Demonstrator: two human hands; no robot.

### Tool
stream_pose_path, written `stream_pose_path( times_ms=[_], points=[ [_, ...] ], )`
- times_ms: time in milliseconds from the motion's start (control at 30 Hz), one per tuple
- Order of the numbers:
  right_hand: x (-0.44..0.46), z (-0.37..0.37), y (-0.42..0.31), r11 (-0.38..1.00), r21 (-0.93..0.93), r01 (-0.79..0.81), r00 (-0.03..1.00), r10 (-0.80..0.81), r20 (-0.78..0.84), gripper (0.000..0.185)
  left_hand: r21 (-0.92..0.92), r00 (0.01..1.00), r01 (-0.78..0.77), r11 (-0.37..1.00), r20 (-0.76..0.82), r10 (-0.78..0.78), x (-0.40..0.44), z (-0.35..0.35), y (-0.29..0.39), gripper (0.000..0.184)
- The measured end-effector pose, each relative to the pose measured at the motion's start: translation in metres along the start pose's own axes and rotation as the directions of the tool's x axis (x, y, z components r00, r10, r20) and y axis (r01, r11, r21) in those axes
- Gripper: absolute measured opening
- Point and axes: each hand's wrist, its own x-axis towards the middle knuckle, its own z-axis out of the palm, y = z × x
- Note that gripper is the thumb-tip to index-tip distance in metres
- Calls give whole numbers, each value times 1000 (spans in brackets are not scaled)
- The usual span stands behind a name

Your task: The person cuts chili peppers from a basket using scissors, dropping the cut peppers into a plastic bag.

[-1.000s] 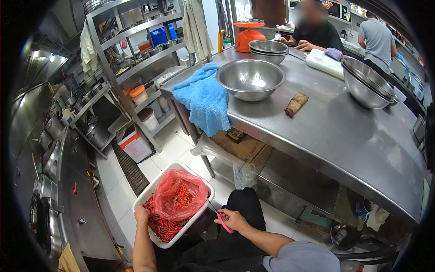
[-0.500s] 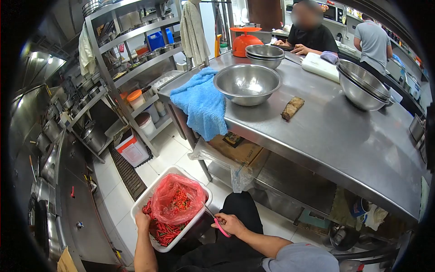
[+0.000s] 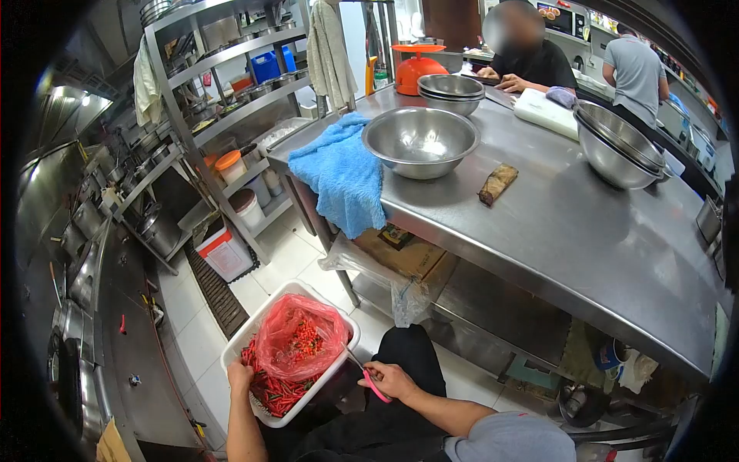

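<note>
Right grip (image 3: 389,382): clamped on scissors (image 3: 376,387), pink handle in the fingers, blades pointing away from it toward the bag; whether the tips touch, cannot tell.

Left grip (image 3: 240,374): fingers curled, at the left side of the tub, beside chillies; whether closed on one, cannot tell.

Tub (image 3: 355,332), white: between the two grips, tilted in view.

Chillies (image 3: 286,394), red, a few green: loose in the tub, just right of the left grip.

Bag (image 3: 331,346), red plastic, mouth wide: in the tub, ahead of and between the grips.

Pieces (image 3: 299,339), red and orange, small: inside the bag.

Counter (image 3: 570,239), steel: ahead and to the right of the right grip, well apart. On it: bowl (image 3: 419,142), steel; cloth (image 3: 339,181), blue, hanging over the edge; scale (image 3: 419,75), orange; brown piece (image 3: 499,185).

Box (image 3: 412,258), cardboard: ahead of the right grip, beneath the counter.

Mat (image 3: 218,285), dark, slatted: on the floor, ahead of the left grip.
</note>
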Motion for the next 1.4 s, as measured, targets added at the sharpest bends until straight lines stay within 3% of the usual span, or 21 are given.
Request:
stream_pose_path(
  times_ms=[100,700,1000,1200,1267,1400],
  points=[
    [1,-1,-2,1000,5,-16,1000,16,27,52,5,997,50,999,56,-50,-5,-5,2,25],
    [1,2,2,1000,-16,-4,1000,4,6,52,-11,999,-5,1000,-53,4,-4,-7,3,24],
    [1,-1,-2,999,-19,-37,999,37,27,51,-165,998,17,986,-53,-25,-1,-9,-1,22],
    [1,2,2,1000,-16,-13,1000,13,4,52,-75,1000,21,997,11,-20,2,0,-14,22],
    [2,1,1,1000,-18,-19,1000,19,4,52,-51,986,118,992,125,-110,1,5,-22,20],
    [1,-1,-6,998,-33,-58,998,59,15,52,-22,967,141,990,216,-133,-8,-3,-18,18]
  ],
)
